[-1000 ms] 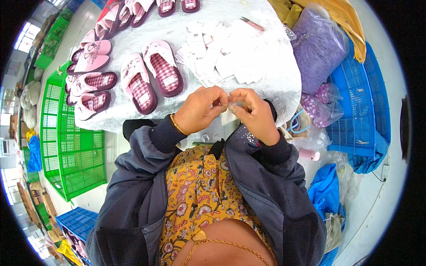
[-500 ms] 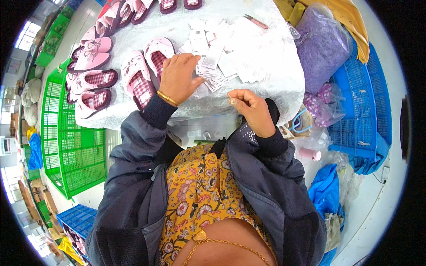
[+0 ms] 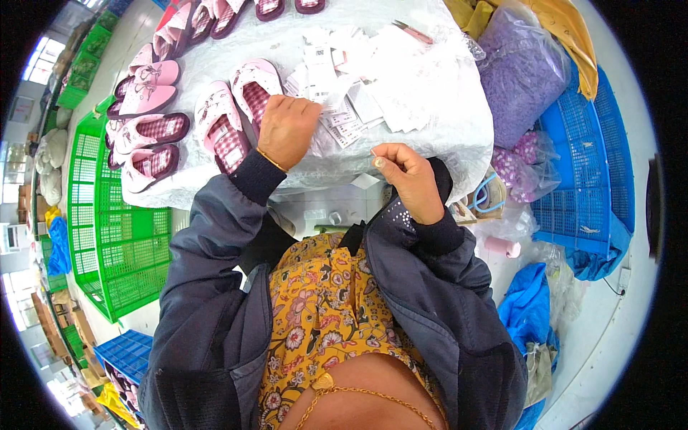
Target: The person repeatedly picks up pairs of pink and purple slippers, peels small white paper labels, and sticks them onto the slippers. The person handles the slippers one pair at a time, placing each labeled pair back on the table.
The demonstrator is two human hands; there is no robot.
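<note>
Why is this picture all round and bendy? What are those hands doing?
The camera sits on a person's head and looks down, and its very wide lens bends the edges. So you see the person's own arms. The left hand rests on a pile of small paper tags on a table with a white cover. The right hand pinches something tiny; it is too small to tell what. Pink slippers lie on the table's left side. Beside the table stand a green crate, a blue crate and a bag of purple bits.

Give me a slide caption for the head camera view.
Left hand on paper tags beside pink slippers; right hand pinches something small.
</note>
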